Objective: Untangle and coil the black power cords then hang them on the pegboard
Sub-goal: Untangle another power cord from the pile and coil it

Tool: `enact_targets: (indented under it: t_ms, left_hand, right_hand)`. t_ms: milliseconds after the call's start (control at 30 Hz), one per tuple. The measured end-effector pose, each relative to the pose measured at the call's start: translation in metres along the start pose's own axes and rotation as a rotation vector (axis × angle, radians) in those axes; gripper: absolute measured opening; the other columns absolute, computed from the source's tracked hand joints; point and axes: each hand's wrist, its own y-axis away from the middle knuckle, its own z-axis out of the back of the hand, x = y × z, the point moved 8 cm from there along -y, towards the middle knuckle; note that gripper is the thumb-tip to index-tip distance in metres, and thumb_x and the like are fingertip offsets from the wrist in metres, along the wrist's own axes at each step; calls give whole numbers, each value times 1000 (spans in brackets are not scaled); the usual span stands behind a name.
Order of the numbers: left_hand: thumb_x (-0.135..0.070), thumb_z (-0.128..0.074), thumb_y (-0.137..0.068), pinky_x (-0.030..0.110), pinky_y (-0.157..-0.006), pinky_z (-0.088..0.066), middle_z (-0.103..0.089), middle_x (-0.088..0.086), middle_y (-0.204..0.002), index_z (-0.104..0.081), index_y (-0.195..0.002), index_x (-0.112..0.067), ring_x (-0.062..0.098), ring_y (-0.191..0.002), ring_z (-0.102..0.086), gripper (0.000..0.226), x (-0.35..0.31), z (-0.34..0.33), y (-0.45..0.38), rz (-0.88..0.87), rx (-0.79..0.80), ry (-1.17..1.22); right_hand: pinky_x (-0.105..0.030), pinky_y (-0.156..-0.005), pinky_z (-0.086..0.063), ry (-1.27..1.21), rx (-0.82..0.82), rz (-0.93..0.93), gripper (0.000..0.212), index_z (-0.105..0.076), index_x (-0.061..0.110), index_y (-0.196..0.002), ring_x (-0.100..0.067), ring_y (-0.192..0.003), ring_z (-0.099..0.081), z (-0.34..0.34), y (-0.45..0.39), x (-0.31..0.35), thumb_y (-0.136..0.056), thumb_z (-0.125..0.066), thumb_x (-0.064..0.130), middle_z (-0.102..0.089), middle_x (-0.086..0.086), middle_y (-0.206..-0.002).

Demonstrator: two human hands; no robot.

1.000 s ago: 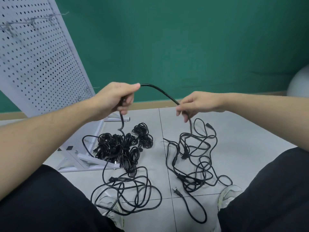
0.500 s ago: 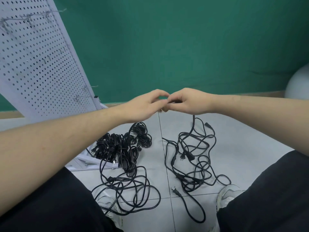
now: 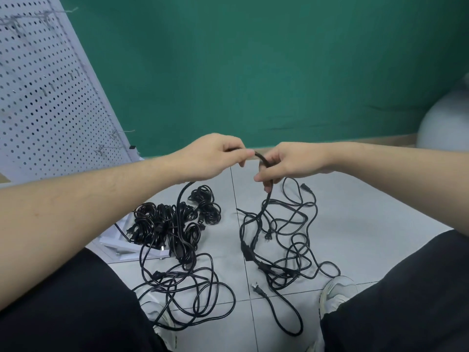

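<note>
Cord: black, thin, arched between both hands.

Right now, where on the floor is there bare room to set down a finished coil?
Bare floor lies right of the loose cords, up to the grey ball. A narrow bare strip runs between those cords and the bundled cords. It is crowded at the tangle near the left shoe and by the pegboard foot.
</note>
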Motion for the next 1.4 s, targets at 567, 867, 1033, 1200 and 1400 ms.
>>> enact_targets:
  t_ms: [567, 867, 1033, 1200, 1400]
  left_hand:
    - [-55, -47, -102, 46, -87, -54, -73, 9, -87, -63, -117, -22, 27, -72, -71, 39, 64, 1, 12, 253, 272, 179]
    - [-44, -50, -104, 25, -55, -42, -51, -2, -74, -67, -100, -26, 13, -54, -42, 25, 4, -32, -12, 170, 113, 123]
    - [-44, -62, -99, 17, -36, -23, -45, -6, -56, -73, -85, -24, 8, -36, -27, 27, -10, -11, -19, 61, -78, 147]
    - [-39, -61, -101, 17, -39, -28, -40, -16, -43, -64, -82, -20, 7, -41, -32, 27, -2, -6, -19, 39, -146, 290]
    - [-32, -55, -105, 22, -49, -34, -40, -9, -55, -52, -80, -18, 11, -48, -31, 29, 30, 5, -24, 96, -186, 564]
  right_hand:
    - [-34, -81, -59, -65, -274, -21, 21, -74, 30, -102, -18, -65, -61, 40, 14, -38, -104, -53, 30, -52, 1, -70]
    - [-13, -51, -37, 206, -234, 22, 19, -69, 24, -100, -6, -46, -43, 23, 5, -4, -104, -53, 34, -53, 12, -55]
    - [-27, -77, -58, -174, -147, -66, 32, -61, 11, -80, -20, -69, -69, 18, 8, -16, -101, -58, 34, -73, -8, -71]
    - [-34, -99, -51, -250, -17, -56, 22, -61, 16, -85, -19, -104, -72, 6, 6, -29, -100, -60, 33, -78, -6, -102]
    - [-21, -60, -44, -82, -76, -108, 17, -68, 19, -92, -7, -66, -56, 14, 11, -50, -102, -59, 30, -77, 2, -91]
